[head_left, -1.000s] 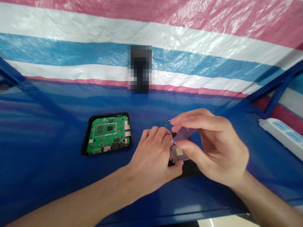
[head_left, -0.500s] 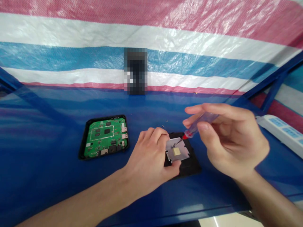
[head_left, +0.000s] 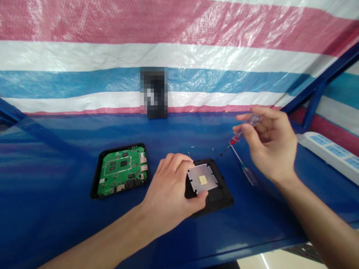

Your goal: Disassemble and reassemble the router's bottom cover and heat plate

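Observation:
My left hand [head_left: 171,186] is closed over the left edge of a black plastic cover [head_left: 220,203], its thumb along the near side. Fixed inside the cover is a silver metal plate [head_left: 196,175] bearing a pale yellow square pad [head_left: 202,180]. To the right and above it, my right hand [head_left: 273,142] holds a clear-handled screwdriver [head_left: 238,133] with a red collar. Its shaft points down and left, and a tiny dark bit shows at its tip, too small to name. A second clear-handled screwdriver [head_left: 248,175] lies on the table below that hand.
A black case holding a green circuit board [head_left: 117,168] lies on the left of the blue table [head_left: 70,224]. Several small screws [head_left: 192,147] lie beyond the cover. A white power strip [head_left: 331,153] is at the right. A pixelated dark object [head_left: 154,93] stands at the back.
My right hand has drawn the screwdriver up and away from the metal plate. The second screwdriver and a screw right of the others now show. My left hand still grips the cover.

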{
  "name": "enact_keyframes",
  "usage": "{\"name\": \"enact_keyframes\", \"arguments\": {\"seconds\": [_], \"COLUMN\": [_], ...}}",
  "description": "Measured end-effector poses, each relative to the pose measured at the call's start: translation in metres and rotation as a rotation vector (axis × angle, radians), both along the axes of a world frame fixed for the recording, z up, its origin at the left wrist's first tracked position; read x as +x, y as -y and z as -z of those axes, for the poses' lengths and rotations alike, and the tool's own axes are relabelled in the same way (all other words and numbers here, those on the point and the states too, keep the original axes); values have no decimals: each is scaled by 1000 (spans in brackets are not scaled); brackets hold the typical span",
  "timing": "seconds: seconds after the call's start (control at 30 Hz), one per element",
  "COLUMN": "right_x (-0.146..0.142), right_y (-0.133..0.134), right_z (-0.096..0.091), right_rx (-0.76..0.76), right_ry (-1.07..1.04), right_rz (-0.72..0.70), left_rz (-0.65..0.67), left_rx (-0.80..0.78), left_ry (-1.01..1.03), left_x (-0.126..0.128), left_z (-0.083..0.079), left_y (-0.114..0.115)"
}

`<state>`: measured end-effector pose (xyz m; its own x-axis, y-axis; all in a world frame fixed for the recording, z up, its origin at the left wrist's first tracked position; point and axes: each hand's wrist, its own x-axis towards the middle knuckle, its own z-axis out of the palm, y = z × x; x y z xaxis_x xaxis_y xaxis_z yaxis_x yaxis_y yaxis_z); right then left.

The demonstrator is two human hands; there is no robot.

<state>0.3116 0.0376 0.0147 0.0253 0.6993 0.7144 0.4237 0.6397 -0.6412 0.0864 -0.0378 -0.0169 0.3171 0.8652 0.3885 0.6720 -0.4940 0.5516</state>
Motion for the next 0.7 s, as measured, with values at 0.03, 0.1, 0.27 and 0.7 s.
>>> {"name": "enact_keyframes", "arguments": {"seconds": [0.03,0.1,0.27,0.7], "right_x": [2,5,6,21], "right_y": [-1,-1,1,-18], "right_z": [2,4,4,5], "right_rx": [-21,-57,-158,-336], "right_ry": [7,12,68,450], "right_rz": [5,9,33,294], "left_rz": [-1,1,10,41], "left_rx": [1,5,34,261], "left_ry": [3,4,11,-8], "left_x": [0,-1,-3,-11], "left_z": [-1,-2,-4,-14], "left_y": [0,-1,0,-3]}}
